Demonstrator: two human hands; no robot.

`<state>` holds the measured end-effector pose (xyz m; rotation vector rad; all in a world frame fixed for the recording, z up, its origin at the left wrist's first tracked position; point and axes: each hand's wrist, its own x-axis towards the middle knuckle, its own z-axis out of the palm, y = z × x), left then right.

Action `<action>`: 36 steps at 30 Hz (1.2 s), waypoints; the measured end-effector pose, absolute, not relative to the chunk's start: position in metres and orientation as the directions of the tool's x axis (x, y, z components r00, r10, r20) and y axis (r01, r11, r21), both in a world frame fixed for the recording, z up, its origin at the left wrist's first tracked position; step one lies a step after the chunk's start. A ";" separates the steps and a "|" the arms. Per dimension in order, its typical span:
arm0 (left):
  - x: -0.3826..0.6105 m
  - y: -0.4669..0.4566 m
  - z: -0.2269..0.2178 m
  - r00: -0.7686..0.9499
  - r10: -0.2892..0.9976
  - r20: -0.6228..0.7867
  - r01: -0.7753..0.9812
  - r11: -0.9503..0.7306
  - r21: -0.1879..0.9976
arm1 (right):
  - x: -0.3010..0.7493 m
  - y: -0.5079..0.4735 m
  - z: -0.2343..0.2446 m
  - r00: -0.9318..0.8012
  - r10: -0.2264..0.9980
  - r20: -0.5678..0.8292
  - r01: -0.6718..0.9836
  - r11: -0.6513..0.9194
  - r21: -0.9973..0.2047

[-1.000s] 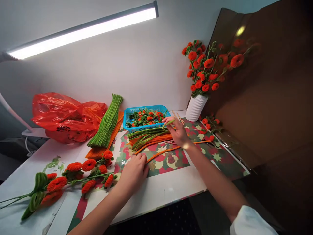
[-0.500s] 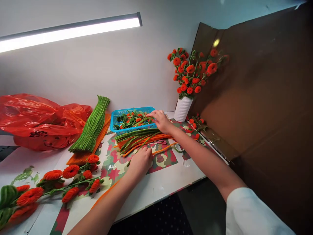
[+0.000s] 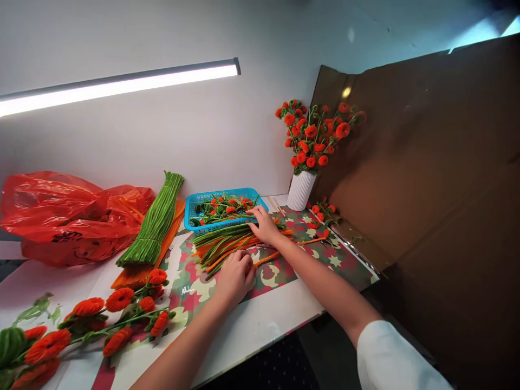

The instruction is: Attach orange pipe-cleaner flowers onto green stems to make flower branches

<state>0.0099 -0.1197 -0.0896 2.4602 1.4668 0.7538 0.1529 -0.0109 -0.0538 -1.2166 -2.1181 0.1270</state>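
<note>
My left hand (image 3: pixel 235 276) is closed low over the patterned mat, its fingers curled around an orange pipe cleaner (image 3: pixel 268 259) that sticks out to the right. Just in front of it lies a loose pile of green and orange pipe cleaners (image 3: pixel 221 241). Over the right end of that pile, by the front right corner of a blue plastic basket (image 3: pixel 189 214), is my right hand (image 3: pixel 264 225), thumb and fingers apart. I see nothing gripped in it. Inside the basket are small orange flowers with green stems (image 3: pixel 227 206).
A white ribbed vase (image 3: pixel 301 190) of orange flowers stands at the back right, beside a brown board (image 3: pixel 426 162). To the left are a tied green pipe cleaner bundle (image 3: pixel 156 222), a red plastic bag (image 3: pixel 77 216) and large orange flowers (image 3: pixel 119 299) in front.
My right hand has moved back from the basket toward the pile's right end. My left hand stays closed near the same spot. The whole view has shifted slightly.
</note>
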 end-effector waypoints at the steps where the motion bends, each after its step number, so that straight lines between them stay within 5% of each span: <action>1: 0.010 -0.119 -0.090 0.385 0.863 0.327 0.771 -0.496 0.399 | 0.152 -0.012 -0.056 -0.332 0.780 0.530 0.702 0.580 -0.413; 8: 0.010 -0.122 -0.081 0.364 0.872 0.327 0.808 -0.470 0.356 | 0.162 -0.023 -0.042 -0.374 0.781 0.500 0.706 0.590 -0.393; 11: 0.009 -0.122 -0.076 0.337 0.889 0.310 0.835 -0.434 0.337 | 0.188 0.000 -0.027 -0.111 0.884 0.454 0.829 0.334 -0.448; 15: 0.005 -0.120 -0.075 0.283 0.929 0.237 0.829 -0.361 0.428 | 0.226 0.035 -0.030 0.208 0.955 0.210 0.870 -0.083 -0.485; 20: -0.005 -0.118 -0.071 0.221 0.956 0.192 0.717 -0.293 0.632 | 0.243 0.047 -0.054 0.287 0.957 -0.039 0.817 -0.265 -0.512; 25: -0.013 -0.116 -0.054 0.151 0.968 0.199 0.456 -0.247 0.855 | 0.261 0.041 -0.038 0.205 0.978 -0.026 0.711 -0.168 -0.682; 29: -0.017 -0.114 -0.039 0.140 0.989 0.048 0.001 -0.049 0.999 | 0.285 0.013 -0.002 0.158 0.976 0.151 0.557 0.038 -0.830; 33: -0.020 -0.111 -0.023 0.199 0.979 -0.049 -0.429 0.132 0.894 | 0.298 -0.036 0.031 0.212 0.883 0.419 0.397 0.314 -0.862; 36: -0.020 -0.107 -0.014 0.200 0.972 -0.126 -0.550 0.218 0.806 | 0.294 -0.075 0.041 0.305 0.663 0.683 0.154 0.674 -0.723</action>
